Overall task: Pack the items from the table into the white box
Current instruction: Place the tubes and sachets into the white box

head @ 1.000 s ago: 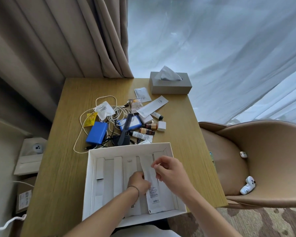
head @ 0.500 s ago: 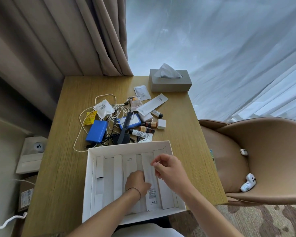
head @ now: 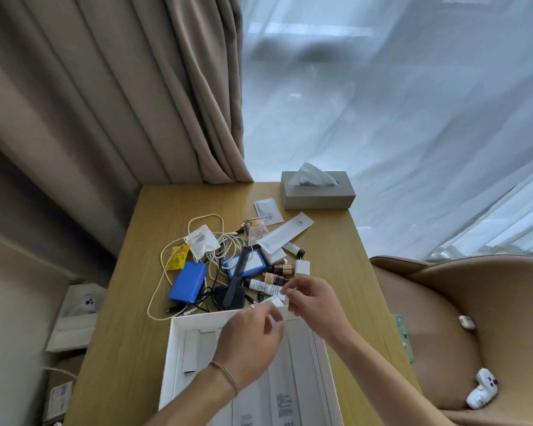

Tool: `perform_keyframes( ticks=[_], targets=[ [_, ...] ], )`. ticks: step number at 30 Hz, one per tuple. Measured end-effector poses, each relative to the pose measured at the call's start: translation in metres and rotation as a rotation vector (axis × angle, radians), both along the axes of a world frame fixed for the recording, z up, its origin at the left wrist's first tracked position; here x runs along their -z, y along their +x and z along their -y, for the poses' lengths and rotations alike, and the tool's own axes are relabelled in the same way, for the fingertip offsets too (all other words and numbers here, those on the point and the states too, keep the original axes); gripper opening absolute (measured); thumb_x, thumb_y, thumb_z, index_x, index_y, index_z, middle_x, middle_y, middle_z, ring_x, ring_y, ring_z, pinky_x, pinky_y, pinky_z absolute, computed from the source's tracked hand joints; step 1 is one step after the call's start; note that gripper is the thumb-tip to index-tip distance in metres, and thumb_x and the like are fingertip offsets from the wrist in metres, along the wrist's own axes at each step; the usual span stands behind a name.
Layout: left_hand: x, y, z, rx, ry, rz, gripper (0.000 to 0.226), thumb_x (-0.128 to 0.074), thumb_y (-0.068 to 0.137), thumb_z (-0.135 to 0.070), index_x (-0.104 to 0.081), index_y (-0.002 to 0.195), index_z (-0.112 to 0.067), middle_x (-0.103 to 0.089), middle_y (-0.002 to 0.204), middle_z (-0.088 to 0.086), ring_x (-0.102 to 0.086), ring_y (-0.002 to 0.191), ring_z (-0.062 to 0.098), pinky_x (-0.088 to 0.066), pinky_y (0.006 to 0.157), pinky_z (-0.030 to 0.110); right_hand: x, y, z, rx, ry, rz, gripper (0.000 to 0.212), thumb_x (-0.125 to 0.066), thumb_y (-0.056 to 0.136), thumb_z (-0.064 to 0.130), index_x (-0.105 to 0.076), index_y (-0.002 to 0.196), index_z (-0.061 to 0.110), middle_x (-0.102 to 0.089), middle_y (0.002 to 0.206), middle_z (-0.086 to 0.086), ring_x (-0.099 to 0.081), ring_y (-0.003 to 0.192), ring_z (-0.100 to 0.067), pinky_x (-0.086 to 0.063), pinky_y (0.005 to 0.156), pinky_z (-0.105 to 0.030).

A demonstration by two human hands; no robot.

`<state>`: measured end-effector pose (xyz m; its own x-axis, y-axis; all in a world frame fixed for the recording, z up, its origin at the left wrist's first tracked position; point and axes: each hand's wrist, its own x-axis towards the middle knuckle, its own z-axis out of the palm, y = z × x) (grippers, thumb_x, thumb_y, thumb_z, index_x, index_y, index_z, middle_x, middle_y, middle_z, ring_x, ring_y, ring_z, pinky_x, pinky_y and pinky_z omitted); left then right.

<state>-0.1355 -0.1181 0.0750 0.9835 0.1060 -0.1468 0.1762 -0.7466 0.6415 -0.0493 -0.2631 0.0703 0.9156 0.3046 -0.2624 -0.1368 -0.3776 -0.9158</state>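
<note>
Two hands that were pressing white sachets flat inside the white box (head: 179, 358) half a second ago have lifted to its far rim. The box sits at the near edge of the wooden table (head: 130, 327), long white packets (head: 285, 398) lying side by side on its floor. The right hand (head: 313, 298) now hovers past the far wall, thumb and forefinger drawn together over a small white tube (head: 273, 301) that lies just outside the rim; whether they actually grip it I cannot tell, as the fingertips are blurred. The left hand (head: 250, 342), a thin band on its wrist, has risen above the box interior with fingers loosely curled and holding nothing visible.

Beyond the rim, the pile is as before: a white-labelled tube (head: 263, 285), two small brown bottles (head: 282, 269), a white charger cube (head: 302, 268), a black comb (head: 237, 278), a blue case (head: 187, 281), tangled white cables (head: 166, 272), and flat sachets (head: 285, 232). A grey tissue box (head: 317, 195) stands at the far edge. The view has tilted upward, showing more curtain (head: 111, 87).
</note>
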Motion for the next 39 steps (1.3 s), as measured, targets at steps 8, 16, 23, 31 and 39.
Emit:
perform_keyframes(
  ticks=[8,16,23,31,39],
  targets=[
    [-0.009,0.066,-0.035,-0.158,-0.061,0.015,0.009,-0.060,0.093,-0.030,-0.064,0.100,-0.033,-0.068,0.091,-0.014,-0.062,0.089,0.004,-0.053,0.076,0.028,0.008,0.092,-0.016,-0.017,-0.205,0.135,0.017,-0.060,0.093,0.013,-0.072,0.085,0.022,-0.073,0.079,0.005,-0.068,0.064,-0.004,-0.052,0.056,-0.021],
    [0.011,0.103,-0.054,-0.255,-0.037,-0.105,0.012,-0.058,0.094,-0.026,-0.062,0.100,-0.035,-0.065,0.096,-0.014,-0.057,0.088,-0.003,-0.040,0.063,0.009,0.065,0.185,-0.030,-0.253,-0.690,0.273,0.030,-0.059,0.089,0.009,-0.067,0.113,0.025,-0.071,0.113,0.006,-0.066,0.093,-0.012,-0.058,0.072,-0.028],
    [0.034,0.121,-0.071,-0.334,-0.025,-0.164,0.012,-0.058,0.094,-0.027,-0.062,0.093,-0.038,-0.065,0.095,-0.017,-0.060,0.092,0.000,-0.056,0.080,0.029,0.113,0.220,-0.044,-0.562,-0.893,0.504,0.074,-0.077,0.077,0.013,-0.042,0.141,0.023,-0.055,0.132,-0.002,-0.058,0.105,-0.025,-0.058,0.074,-0.035],
    [0.056,0.129,-0.102,-0.426,0.010,-0.158,0.016,-0.060,0.093,-0.021,-0.063,0.090,-0.037,-0.065,0.094,-0.015,-0.061,0.087,0.002,-0.058,0.074,0.030,0.129,0.240,-0.053,-0.685,-0.984,0.668,0.028,-0.068,0.084,0.019,-0.059,0.111,0.019,-0.064,0.110,-0.003,-0.053,0.100,-0.022,-0.045,0.078,-0.032],
    [0.070,0.151,-0.136,-0.494,0.074,-0.140,0.020,-0.057,0.092,-0.015,-0.062,0.098,-0.034,-0.063,0.103,-0.010,-0.061,0.090,0.010,-0.050,0.070,0.025,0.080,0.243,-0.065,-0.462,-0.886,0.717,0.023,-0.065,0.076,-0.002,-0.059,0.070,0.019,-0.067,0.068,0.000,-0.045,0.066,-0.018,-0.030,0.052,-0.031]
  ],
)
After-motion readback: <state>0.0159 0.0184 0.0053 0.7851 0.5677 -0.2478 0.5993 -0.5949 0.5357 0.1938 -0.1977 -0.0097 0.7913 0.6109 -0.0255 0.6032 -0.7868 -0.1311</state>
